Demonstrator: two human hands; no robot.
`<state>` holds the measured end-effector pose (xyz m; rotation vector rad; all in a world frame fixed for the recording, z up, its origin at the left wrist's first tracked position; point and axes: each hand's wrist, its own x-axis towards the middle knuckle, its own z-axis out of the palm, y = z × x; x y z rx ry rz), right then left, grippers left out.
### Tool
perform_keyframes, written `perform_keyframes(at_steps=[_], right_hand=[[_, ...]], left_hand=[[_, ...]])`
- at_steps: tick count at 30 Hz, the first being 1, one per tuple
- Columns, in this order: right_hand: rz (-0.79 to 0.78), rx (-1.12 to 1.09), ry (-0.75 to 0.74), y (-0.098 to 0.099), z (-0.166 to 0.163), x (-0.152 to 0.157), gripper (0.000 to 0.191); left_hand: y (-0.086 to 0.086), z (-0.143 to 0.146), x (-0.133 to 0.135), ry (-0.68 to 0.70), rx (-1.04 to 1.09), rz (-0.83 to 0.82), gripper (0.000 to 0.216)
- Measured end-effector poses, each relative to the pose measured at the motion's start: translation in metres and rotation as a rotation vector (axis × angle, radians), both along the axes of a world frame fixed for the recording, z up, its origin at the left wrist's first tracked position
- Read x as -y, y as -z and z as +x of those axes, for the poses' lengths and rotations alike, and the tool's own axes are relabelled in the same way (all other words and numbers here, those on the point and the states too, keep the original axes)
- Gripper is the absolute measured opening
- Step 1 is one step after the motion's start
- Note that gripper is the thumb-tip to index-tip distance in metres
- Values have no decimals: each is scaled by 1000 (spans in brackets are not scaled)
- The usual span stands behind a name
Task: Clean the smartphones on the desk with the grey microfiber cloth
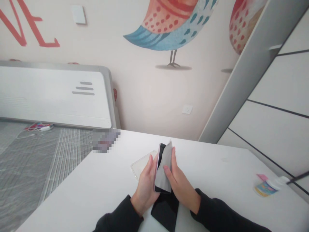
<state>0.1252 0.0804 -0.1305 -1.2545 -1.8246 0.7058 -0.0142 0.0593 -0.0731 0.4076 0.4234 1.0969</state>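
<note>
My left hand [145, 185] is wrapped round a smartphone [158, 190], gripping its left edge with the dark screen side turned up. A grey cloth [164, 175] lies over most of that screen. My right hand [180, 183] presses the cloth against the phone, thumb on top and fingers along the right edge. Behind my left hand a clear phone case [141, 163] rests on the white table, partly hidden by the fingers. Below the phone is a flat black object [166, 209], partly covered by the hands; its kind I cannot make out.
The white table [96, 190] stretches out on both sides. At its right lies a white bottle [267, 187] with a colourful label beside a small pink item [262, 177]. A blurred-out item [105, 140] sits at the far left corner. A bed [60, 161] stands to the left, a cabinet [272, 109] to the right.
</note>
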Motion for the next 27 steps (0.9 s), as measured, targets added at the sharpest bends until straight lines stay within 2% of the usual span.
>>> perform_keyframes(at_steps=[4,7,10,14,18,20,22,25,27], right_hand=[[-158,-237,-10,-3,-12,16,80],[-207,-419,-85,-13,-12,15,66],[-249,-490,-139,-23,-8,9,57],[-341,-571,-206,-31,-6,6,46],[-378,-666,-269,-39,-9,9,47],[-379,-704,-288,-41,-10,11,54],[-362,-723,-304,-42,-10,13,62],[-284,-674,-303,-34,-9,19,67],[-203,-555,-236,-25,-7,24,64]], left_hand=[[7,1,-3,-219,-234,91,46],[13,1,-7,-382,-372,154,34],[13,1,-10,-471,-441,183,29],[5,-1,-14,-528,-502,234,32],[0,-2,-16,-554,-540,309,43],[0,-1,-14,-543,-562,339,44],[2,1,-10,-525,-596,368,54],[5,3,-2,-450,-695,420,78],[8,3,5,-352,-745,438,87]])
